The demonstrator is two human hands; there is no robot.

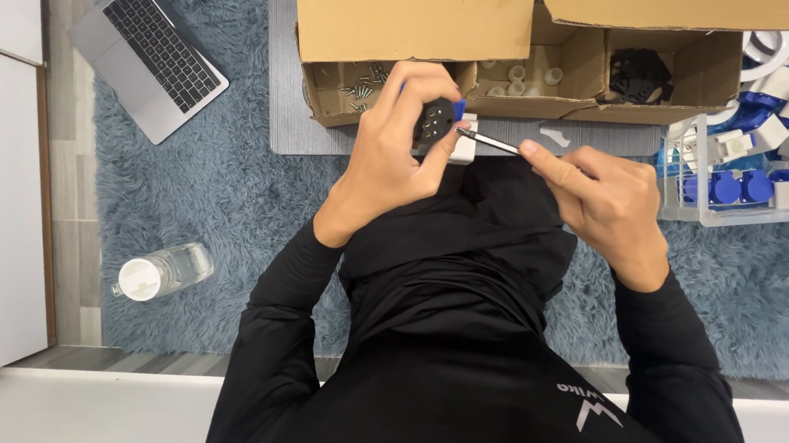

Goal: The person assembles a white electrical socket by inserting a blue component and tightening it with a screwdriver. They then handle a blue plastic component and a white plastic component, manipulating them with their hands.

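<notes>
A small socket part (439,123), black-faced with blue and white sections, is held in the left hand (399,148), whose fingers are curled tightly around it, just above the person's lap. A thin screwdriver (490,141) is pinched between the thumb and fingers of the right hand (608,204), and its tip is set against the black face of the part. Both arms are covered by black sleeves.

Just beyond the hands, an open cardboard box (419,28) is seen, divided into compartments. Screws (363,86) lie in the left compartment, small white rings (518,75) in the middle one, and black pieces (641,74) in the right one. The box rests on a grey mat (286,91) spread over a shaggy blue rug (229,195).

To the right, a clear bin (686,213) is filled with white and blue housings (776,184). To the far left, an open laptop (147,59) lies on the rug, and a clear plastic bottle (165,272) with a white cap lies on its side at the rug's edge.
</notes>
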